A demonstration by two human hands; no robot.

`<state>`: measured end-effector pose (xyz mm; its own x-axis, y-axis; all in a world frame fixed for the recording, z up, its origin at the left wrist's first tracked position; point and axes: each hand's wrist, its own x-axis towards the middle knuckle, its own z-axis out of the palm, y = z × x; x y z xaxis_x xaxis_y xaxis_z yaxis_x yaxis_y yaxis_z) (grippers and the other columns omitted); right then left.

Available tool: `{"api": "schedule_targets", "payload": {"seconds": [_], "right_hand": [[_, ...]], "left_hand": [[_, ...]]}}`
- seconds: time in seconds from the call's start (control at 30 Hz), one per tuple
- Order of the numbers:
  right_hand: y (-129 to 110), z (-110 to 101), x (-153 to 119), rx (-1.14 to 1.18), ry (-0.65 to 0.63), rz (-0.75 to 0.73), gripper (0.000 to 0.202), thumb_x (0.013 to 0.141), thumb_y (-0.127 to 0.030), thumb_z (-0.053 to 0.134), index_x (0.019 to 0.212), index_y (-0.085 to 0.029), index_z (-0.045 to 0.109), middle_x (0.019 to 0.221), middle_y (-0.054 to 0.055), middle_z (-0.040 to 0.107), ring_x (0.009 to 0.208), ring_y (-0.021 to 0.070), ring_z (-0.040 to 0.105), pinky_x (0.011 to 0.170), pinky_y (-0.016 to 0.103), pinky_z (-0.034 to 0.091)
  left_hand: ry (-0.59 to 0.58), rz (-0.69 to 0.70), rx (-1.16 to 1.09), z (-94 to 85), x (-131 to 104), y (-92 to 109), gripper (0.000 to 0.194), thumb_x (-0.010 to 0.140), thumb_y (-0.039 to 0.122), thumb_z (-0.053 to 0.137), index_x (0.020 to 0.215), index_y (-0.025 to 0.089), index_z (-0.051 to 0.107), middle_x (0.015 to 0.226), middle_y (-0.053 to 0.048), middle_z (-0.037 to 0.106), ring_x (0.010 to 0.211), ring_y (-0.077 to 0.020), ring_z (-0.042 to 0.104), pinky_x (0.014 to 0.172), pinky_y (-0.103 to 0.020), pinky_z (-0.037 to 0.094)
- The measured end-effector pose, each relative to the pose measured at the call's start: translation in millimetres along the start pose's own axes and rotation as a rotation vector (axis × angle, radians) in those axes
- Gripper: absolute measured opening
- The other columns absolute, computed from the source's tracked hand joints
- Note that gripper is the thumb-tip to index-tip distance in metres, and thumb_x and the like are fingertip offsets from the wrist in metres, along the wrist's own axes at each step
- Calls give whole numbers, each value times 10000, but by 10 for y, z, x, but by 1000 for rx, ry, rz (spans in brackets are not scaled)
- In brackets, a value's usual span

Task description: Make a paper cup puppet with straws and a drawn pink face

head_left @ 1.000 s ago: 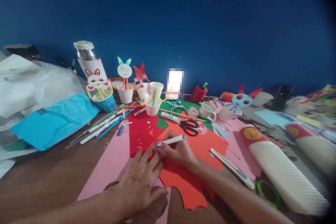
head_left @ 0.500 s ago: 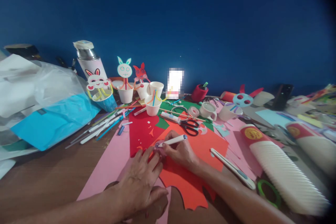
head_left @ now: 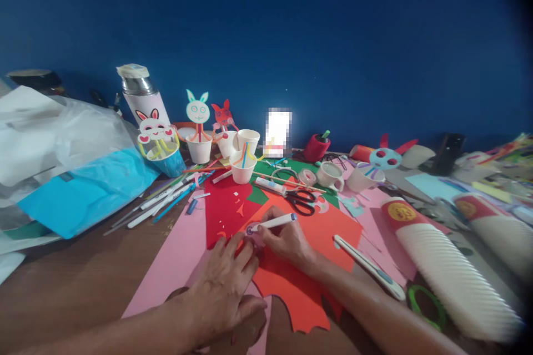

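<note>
My right hand is closed round a white marker with a blue end, its tip against a small pink paper piece bearing a dark ring-shaped mark. Fingers spread, my left hand lies flat with its fingertips at the lower edge of that piece. Beneath both hands are an orange sheet, a red sheet and a pink sheet. Black scissors and a capped marker lie just beyond the right hand.
Paper cups with rabbit faces, such as one with a white face, stand at the back. A white cutter, green tape and stacked cups lie right. Markers and a plastic bag are left.
</note>
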<state>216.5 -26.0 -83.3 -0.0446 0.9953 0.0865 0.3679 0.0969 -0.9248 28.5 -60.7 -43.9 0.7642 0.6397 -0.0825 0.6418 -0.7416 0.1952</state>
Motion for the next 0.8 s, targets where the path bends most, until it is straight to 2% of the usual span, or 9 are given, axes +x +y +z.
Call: {"api": "schedule_targets", "payload": {"seconds": [0.3,0.47,0.8], "right_hand": [[-11,1,-4,-6,-3,-4,121,795,-285,605,762,-208,517,590,-29,601,522,118,540,481,205,387],[-12,7,-6,19,14,0,145,786,-310,620,749,-212,521,582,-31,603,513,117,538,469,202,382],[5,11,13,-18,7,-34,101,782,-242,613,753,-209,522,586,-37,600,515,111,526,468,198,380]], "left_hand": [[-5,2,12,-19,5,14,689,908,625,281,1344,134,489,1359,-182,493,1280,-400,370,1031,-621,293],[4,-1,27,-4,-5,18,660,902,610,341,1332,136,500,1353,-181,495,1281,-404,359,1032,-625,272],[53,1,25,11,-11,7,626,897,608,362,1306,163,522,1324,-163,517,1270,-383,375,1032,-596,281]]}}
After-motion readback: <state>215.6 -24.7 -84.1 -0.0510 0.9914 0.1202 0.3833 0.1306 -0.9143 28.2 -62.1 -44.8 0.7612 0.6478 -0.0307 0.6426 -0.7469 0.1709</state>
